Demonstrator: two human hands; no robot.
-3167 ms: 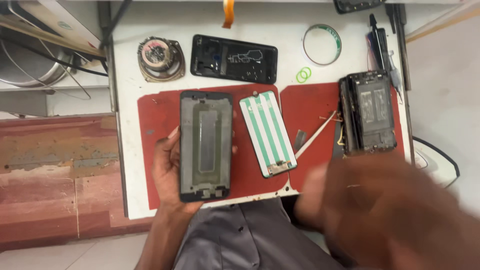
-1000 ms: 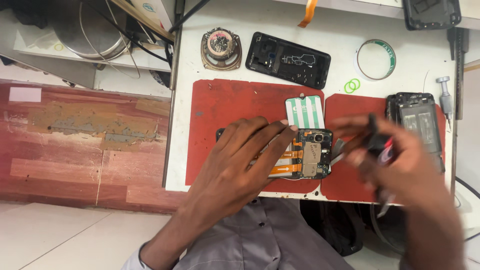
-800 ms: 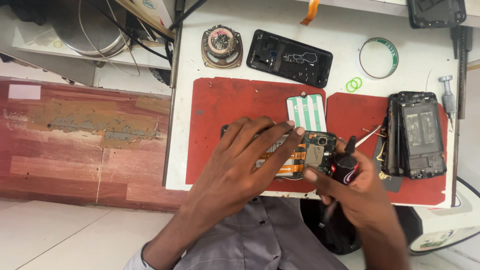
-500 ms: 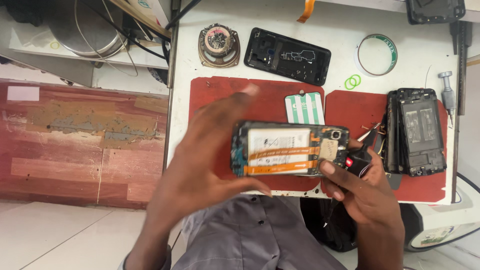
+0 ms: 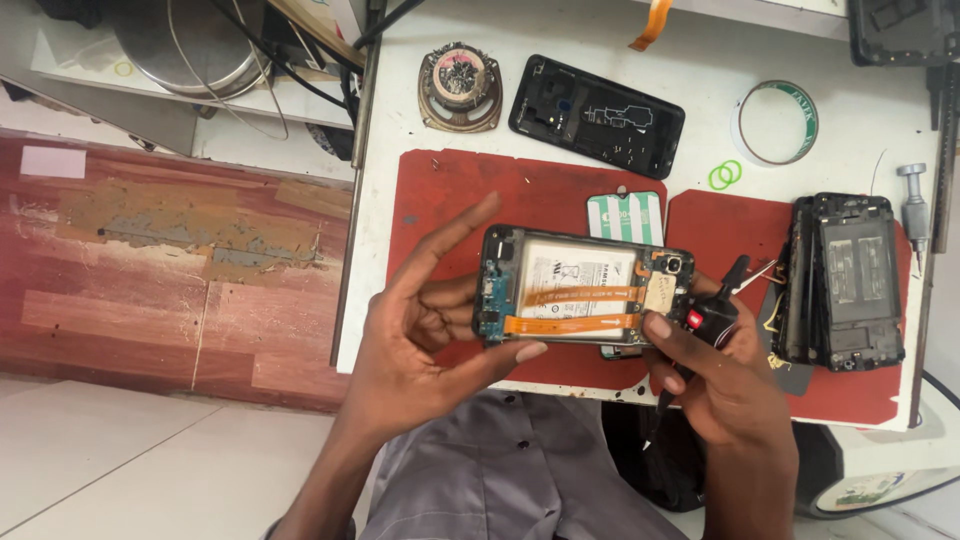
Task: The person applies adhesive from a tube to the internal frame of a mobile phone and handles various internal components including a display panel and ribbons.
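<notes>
Head view: the opened phone (image 5: 585, 287) is held flat above the near edge of the white bench (image 5: 700, 110), over the left red mat (image 5: 470, 195), its white battery and orange ribbon cables facing up. The left hand (image 5: 425, 345) grips its left end, thumb under the near long edge, index finger raised free and spread. The right hand (image 5: 715, 385) pinches the phone's right end with one fingertip on the frame while its other fingers are closed around a black tool with a red button (image 5: 712, 318).

Open room lies on the left mat behind the phone; the bench edge runs just left of the left hand, with reddish wooden flooring (image 5: 170, 270) beyond.

No containers show. A green-striped white card (image 5: 625, 215) lies partly behind the phone. On the right red mat (image 5: 730, 225) lies a second dismantled phone (image 5: 845, 280), dark and rectangular. Farther back sit a glossy black back cover (image 5: 597, 115), a round speaker (image 5: 460, 85), a tape ring (image 5: 775, 122), two small green bands (image 5: 725, 175) and a metal screwdriver (image 5: 912, 205).
</notes>
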